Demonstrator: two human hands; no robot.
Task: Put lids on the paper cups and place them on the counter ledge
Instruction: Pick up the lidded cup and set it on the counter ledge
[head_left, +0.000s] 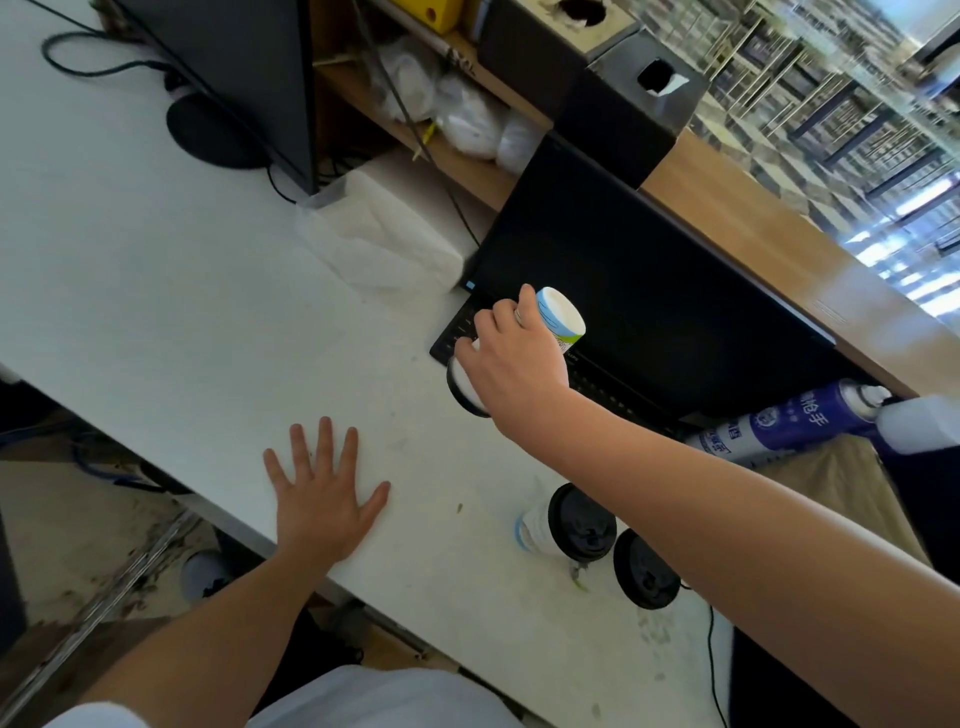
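Gripping a lidded paper cup (560, 322) with fingers clamped round its wall, the right hand (511, 358) carries it over the laptop (649, 312) toward the wooden ledge (753, 218) (two more lidded cups (566, 522) wait below), while the left hand (319, 493) lies flat, fingers spread, steadying the reach.

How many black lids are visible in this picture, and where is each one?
3. One lid sits on a cup on the desk, one lid beside it, one lid partly hidden under the right hand. Others may be hidden.
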